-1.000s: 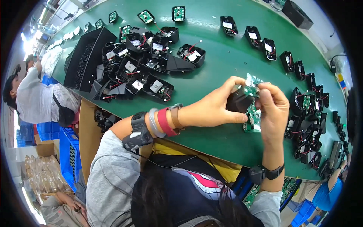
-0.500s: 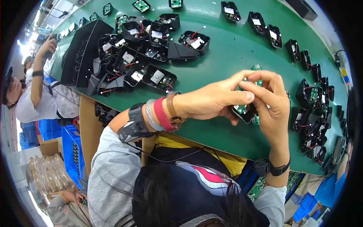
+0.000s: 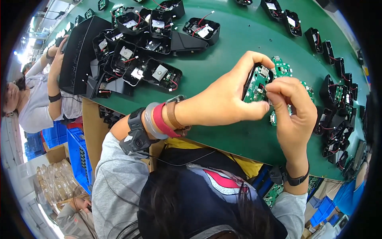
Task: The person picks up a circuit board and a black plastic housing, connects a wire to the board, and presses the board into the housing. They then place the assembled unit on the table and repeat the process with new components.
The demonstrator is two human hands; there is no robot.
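My left hand is closed around a black plastic housing, thumb on the near side and fingers on the far side. A green circuit board with a silver port sits in its open face. At the board's right edge my right hand pinches thumb and forefinger together; whatever is between the tips is too small to make out. Just beyond and beside my right hand, loose green circuit boards lie on the green table, some partly hidden by it.
Several black housings with red wires are heaped at the left, beside a large black box. More housings are piled at the right, with a row behind. Another person works at the far left; blue bins stand below.
My left hand has turned, so the board in the housing now faces up in plain view. My right fingers have moved from over the housing to its right edge. The whole view has shifted slightly.
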